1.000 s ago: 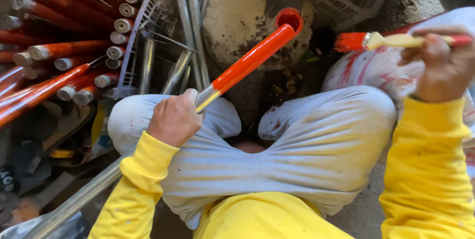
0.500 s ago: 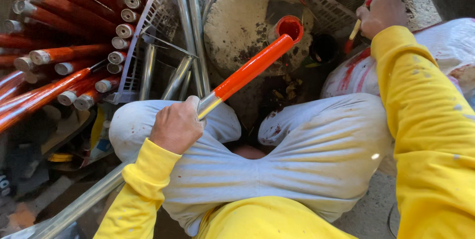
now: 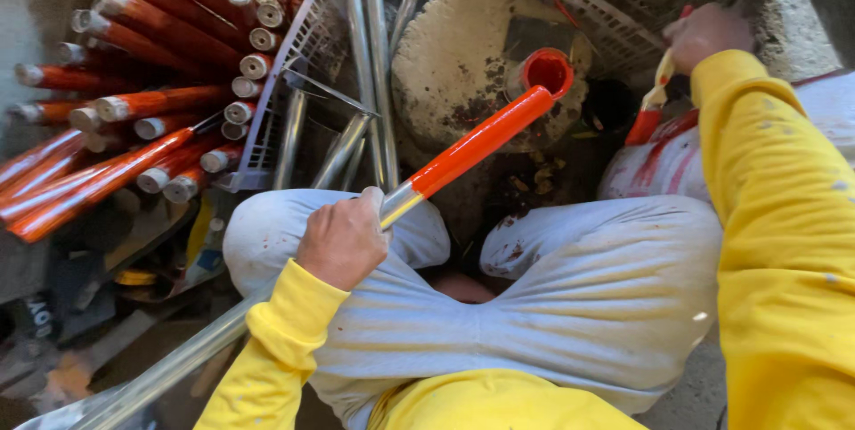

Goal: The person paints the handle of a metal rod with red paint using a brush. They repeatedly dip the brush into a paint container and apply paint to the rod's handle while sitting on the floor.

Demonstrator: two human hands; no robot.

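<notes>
from my feed this is a rough painting workshop, worked at floor level. a stack of red-painted pipes (image 3: 134, 101) fills the upper left of the frame, with bare metal tubes (image 3: 361, 65) leaning at upper centre beside a white plastic crate (image 3: 285, 74). a paint-spattered round concrete block (image 3: 454, 65) sits at top centre. scraps and clutter (image 3: 107, 305) litter the dusty floor (image 3: 53, 368) at lower left, and a paint-stained white sack (image 3: 659, 167) lies at right.

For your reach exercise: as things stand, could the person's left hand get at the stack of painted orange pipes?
Probably not yet: the left hand is closed on the half-painted pipe, though nothing blocks the way to the painted pipes.
</notes>
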